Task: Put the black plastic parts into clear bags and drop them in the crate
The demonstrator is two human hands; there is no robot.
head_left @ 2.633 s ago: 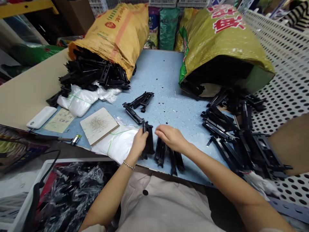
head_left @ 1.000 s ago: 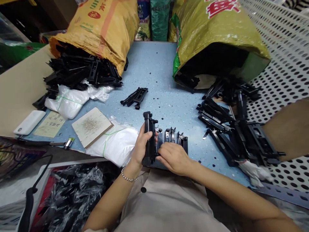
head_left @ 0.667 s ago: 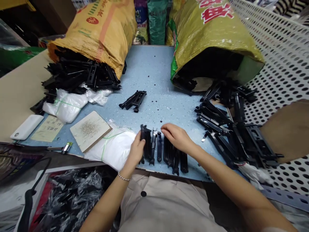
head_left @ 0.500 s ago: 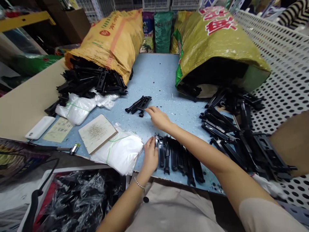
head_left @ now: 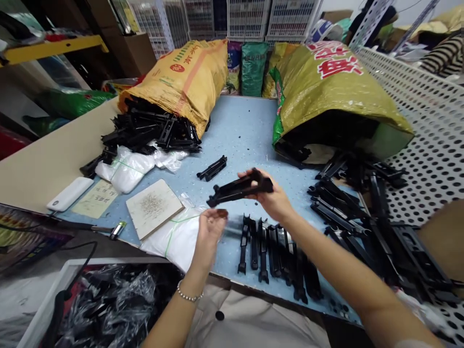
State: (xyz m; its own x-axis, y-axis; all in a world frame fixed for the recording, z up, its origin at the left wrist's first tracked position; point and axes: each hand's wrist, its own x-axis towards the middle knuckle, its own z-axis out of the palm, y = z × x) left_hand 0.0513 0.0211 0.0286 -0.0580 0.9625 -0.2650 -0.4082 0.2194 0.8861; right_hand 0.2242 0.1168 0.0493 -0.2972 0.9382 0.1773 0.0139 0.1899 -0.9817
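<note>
My right hand (head_left: pixel 275 200) is closed around a long black slotted part (head_left: pixel 237 189), lifted above the blue table and slightly tilted. The far end of the part points left, over my left hand (head_left: pixel 212 224). My left hand's fingers are pinched together just below that end; their tips look dark and blurred, and what they hold, if anything, cannot be made out. To the right of my left hand, a row of similar black parts (head_left: pixel 275 251) lies side by side near the table's front edge. Several more black parts (head_left: pixel 213 168) lie together farther back.
An orange sack (head_left: pixel 195 72) spills black parts at back left. A yellow-green sack (head_left: pixel 337 96) and a pile of black parts (head_left: pixel 337 212) are on the right. White plastic bags (head_left: pixel 174 241), a square board (head_left: pixel 154 205) and a white power bank (head_left: pixel 69 193) lie left.
My right hand has picked up a black part from the small group and brought it nearer. My left hand has left the row and moved left. The view has shifted.
</note>
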